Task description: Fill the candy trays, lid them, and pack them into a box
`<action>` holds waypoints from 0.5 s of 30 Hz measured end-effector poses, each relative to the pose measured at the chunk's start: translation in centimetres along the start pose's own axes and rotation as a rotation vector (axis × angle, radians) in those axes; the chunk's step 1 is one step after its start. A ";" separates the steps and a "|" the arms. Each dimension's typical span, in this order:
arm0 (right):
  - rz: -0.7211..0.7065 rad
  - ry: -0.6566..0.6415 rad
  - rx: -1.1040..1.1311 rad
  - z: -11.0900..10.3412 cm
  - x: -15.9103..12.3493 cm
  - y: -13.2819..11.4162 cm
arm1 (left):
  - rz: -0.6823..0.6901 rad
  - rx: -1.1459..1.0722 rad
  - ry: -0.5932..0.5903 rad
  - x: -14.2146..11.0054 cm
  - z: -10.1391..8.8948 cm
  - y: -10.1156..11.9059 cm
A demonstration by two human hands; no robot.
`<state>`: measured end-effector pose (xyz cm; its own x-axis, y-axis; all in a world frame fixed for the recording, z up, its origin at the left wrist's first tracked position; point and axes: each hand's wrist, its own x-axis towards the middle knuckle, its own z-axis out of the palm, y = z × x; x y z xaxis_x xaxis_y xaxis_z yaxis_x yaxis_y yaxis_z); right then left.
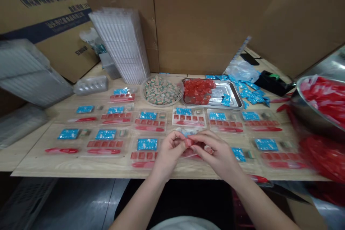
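My left hand (170, 152) and my right hand (219, 152) meet at the front middle of the table. Their fingertips pinch a small red piece (189, 142) between them; its exact kind is too small to make out. Beneath the hands lies a clear plastic tray (185, 131), mostly covered by them. Just left of them is another filled tray with a blue packet (147, 144) and red squares (141, 155) in its small compartments. Right of my right hand, a blue packet (238, 154) shows in a partly hidden tray.
Several filled trays stand in rows. Behind them are a bowl (142, 95) of small wrapped pieces, a metal tray (234, 93) with red pieces, and loose blue packets (254, 99). Stacked clear trays (122, 46) rise at the back. A metal bowl (309, 106) stands right; a knife (291, 193) lies below.
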<state>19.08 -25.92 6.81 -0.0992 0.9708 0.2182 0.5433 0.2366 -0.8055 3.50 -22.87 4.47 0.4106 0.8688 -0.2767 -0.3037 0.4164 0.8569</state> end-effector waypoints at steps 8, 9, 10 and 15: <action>0.027 -0.030 -0.055 0.0 -2.3 1.1 | 0.105 0.415 -0.033 -1.6 0.0 -0.8; 0.029 -0.047 -0.072 -0.4 -2.6 1.4 | 0.122 0.506 -0.042 -1.9 0.0 -1.0; 0.037 -0.043 -0.100 -1.0 -2.8 1.8 | 0.158 0.617 -0.036 -2.1 0.0 -1.2; 0.022 0.125 -0.401 -3.7 -1.2 4.9 | 0.480 1.191 0.015 -2.5 -0.1 -2.6</action>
<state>24.94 -26.08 4.61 0.0051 0.9574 0.2886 0.8280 0.1577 -0.5380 3.17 -26.11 2.92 0.4622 0.8706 0.1683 0.5380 -0.4262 0.7273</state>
